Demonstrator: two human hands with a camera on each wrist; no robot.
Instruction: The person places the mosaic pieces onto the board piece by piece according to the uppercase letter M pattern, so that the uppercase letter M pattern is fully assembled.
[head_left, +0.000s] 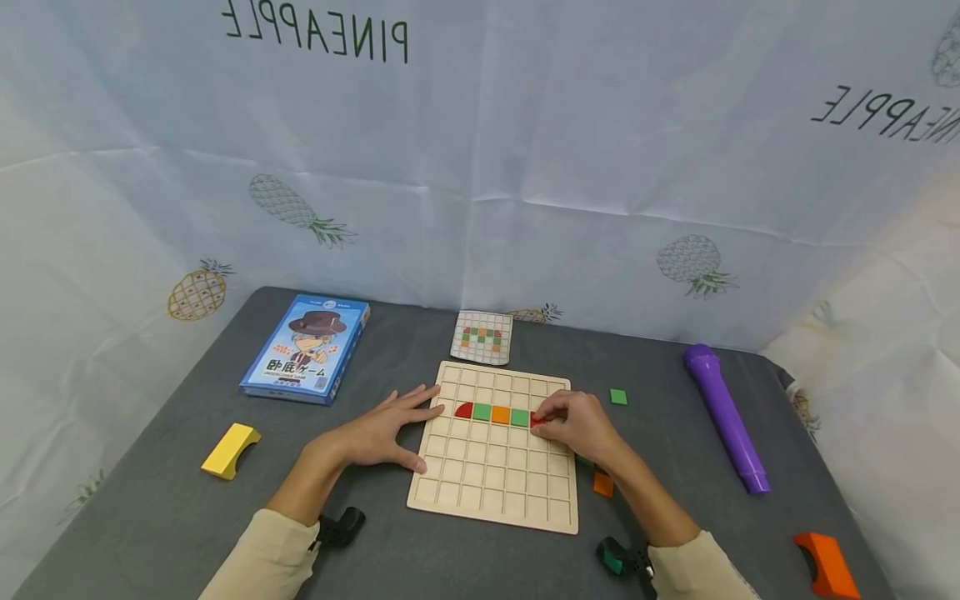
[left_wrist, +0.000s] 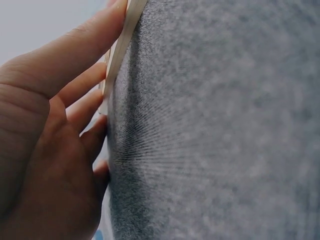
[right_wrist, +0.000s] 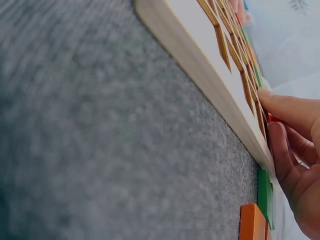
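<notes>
A pale wooden grid board (head_left: 491, 502) lies on the dark table. One row holds a red quarter-round tile (head_left: 464, 410), a green tile (head_left: 482, 412), an orange tile (head_left: 500, 414) and another green tile (head_left: 520, 417). At the right end of that row my right hand (head_left: 588, 429) pinches a red tile (head_left: 536, 419), mostly covered by the fingertips. My left hand (head_left: 375, 435) spreads over the board's left edge, its thumb and fingers straight and touching it. In the left wrist view the thumb (left_wrist: 95, 37) rests against the board's side.
Behind the board lies a pattern card (head_left: 482, 354). A loose green tile (head_left: 618, 397) and orange tiles (head_left: 603, 484) sit right of it. Farther out are a blue game box (head_left: 307, 350), a yellow arch block (head_left: 228, 450), a purple microphone (head_left: 727, 421) and an orange arch block (head_left: 828, 567).
</notes>
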